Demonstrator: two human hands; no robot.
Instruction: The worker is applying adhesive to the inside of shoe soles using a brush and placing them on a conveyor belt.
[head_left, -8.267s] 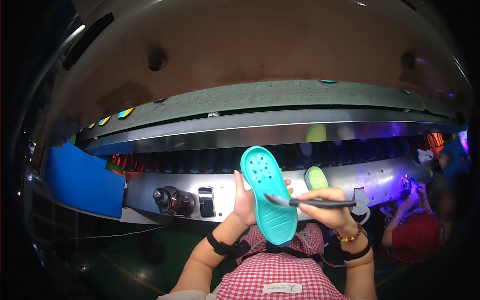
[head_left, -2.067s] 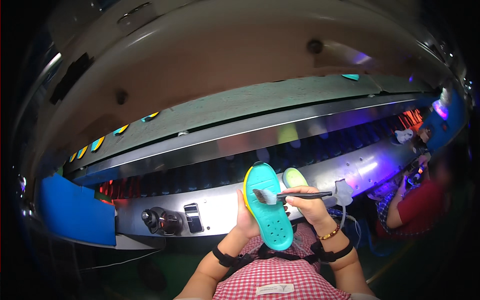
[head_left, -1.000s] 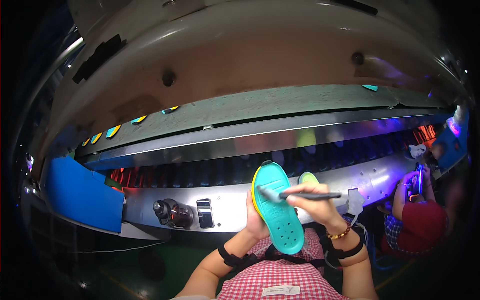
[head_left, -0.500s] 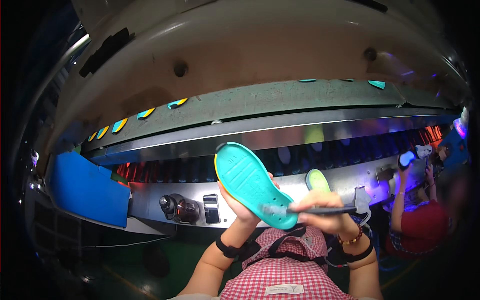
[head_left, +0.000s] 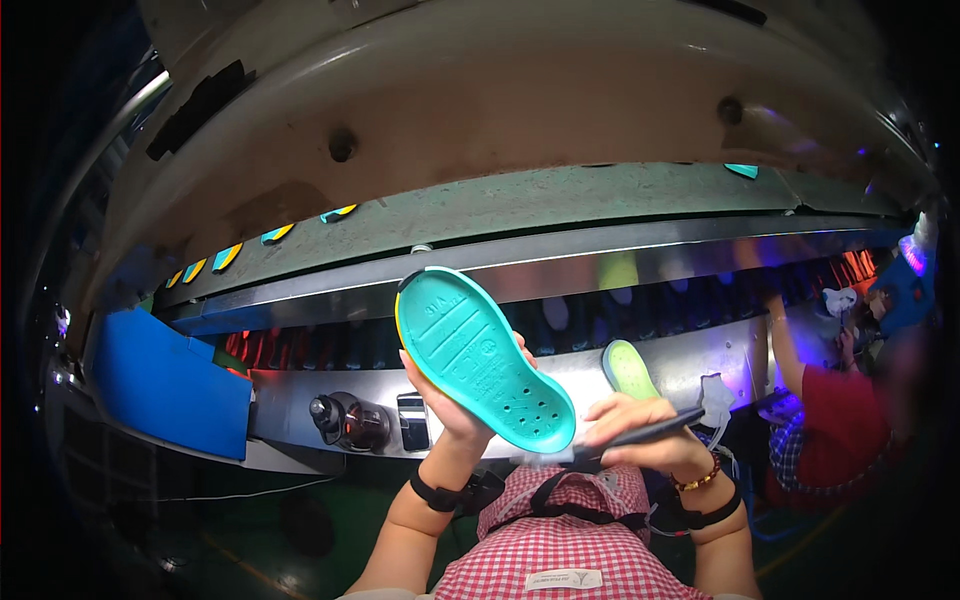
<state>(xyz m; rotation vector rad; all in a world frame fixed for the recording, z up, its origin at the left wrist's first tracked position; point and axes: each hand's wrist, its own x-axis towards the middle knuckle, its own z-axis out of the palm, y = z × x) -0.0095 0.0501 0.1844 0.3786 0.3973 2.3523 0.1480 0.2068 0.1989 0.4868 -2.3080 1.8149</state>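
Note:
My left hand holds a teal shoe insole with a yellow edge, tilted so its toe points up and to the left, its grooved face toward me. My right hand grips a dark brush lying roughly level, its tip at the insole's heel end. Just behind my right hand a light green insole rests against the steel front of the machine.
A long conveyor carries several teal and yellow insoles along the back. A blue panel stands at the left, knobs and a switch on the steel front. Another person in a red shirt works at the right.
My left hand has tipped the insole further to the left and turned it; the brush has dropped from the insole's face to its heel end.

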